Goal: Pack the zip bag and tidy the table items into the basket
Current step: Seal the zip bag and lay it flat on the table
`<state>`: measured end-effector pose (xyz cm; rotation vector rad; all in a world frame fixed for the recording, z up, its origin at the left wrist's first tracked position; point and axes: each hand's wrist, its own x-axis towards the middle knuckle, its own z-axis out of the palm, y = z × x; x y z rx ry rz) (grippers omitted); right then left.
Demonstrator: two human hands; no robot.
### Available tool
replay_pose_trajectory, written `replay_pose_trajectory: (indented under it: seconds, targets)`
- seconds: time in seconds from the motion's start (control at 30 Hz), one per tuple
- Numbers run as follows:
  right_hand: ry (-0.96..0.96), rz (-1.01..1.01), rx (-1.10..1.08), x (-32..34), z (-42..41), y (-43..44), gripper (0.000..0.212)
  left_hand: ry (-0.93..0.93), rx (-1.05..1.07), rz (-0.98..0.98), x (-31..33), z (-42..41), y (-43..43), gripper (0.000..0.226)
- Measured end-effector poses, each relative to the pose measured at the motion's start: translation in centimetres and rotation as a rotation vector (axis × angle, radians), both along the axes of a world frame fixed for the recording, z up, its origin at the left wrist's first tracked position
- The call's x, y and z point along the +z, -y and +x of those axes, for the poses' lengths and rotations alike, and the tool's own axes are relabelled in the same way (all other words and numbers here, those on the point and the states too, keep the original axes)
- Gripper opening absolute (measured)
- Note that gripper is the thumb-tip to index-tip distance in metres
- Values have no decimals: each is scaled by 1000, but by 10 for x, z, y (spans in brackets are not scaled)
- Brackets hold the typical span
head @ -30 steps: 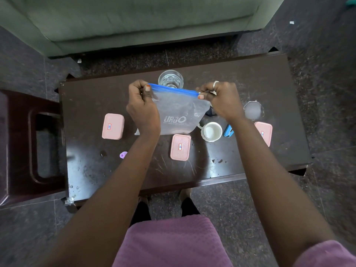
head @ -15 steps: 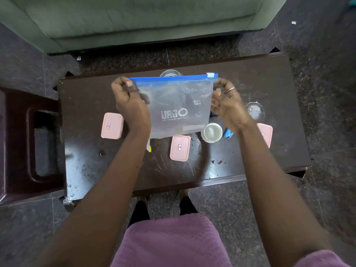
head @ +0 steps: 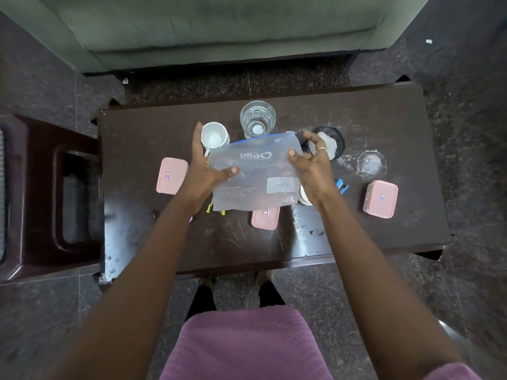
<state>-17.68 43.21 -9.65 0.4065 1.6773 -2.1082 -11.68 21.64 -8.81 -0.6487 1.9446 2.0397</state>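
Observation:
A frosted zip bag with a blue zip edge and white lettering lies nearly flat above the dark table, held between both hands. My left hand grips its left edge, thumb on top. My right hand holds its right edge, fingers spread. A white cup and a water glass stand behind the bag. Three pink lidded boxes sit at the left, partly under the bag, and at the right. A black mesh basket is behind my right hand.
A glass coaster and a blue item lie right of my hand. Yellow-tipped items poke out under the bag. A second white cup is mostly hidden. A dark stool stands left; a green sofa beyond.
The bag went from hanging upright by its zip corners to lying nearly flat, lower over the table. Both hands shifted from the top corners to the side edges.

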Motion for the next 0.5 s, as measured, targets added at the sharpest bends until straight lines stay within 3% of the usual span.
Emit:
replay_pose_trajectory:
  seconds: [0.1,0.3,0.4,0.5]
  targets:
    - [-71,0,145,3,-2,-5,59,-59,-23,-3,1,2,4,88]
    - [-212,452,349,13,-8,6,30,-106,14,-519,11,0,20,54]
    - [-273,550,293,17,-11,25,17,-149,98,-584,12,6,30,39]
    - [-273,468,273,23,-13,39,14,-181,248,-536,13,13,49,19]
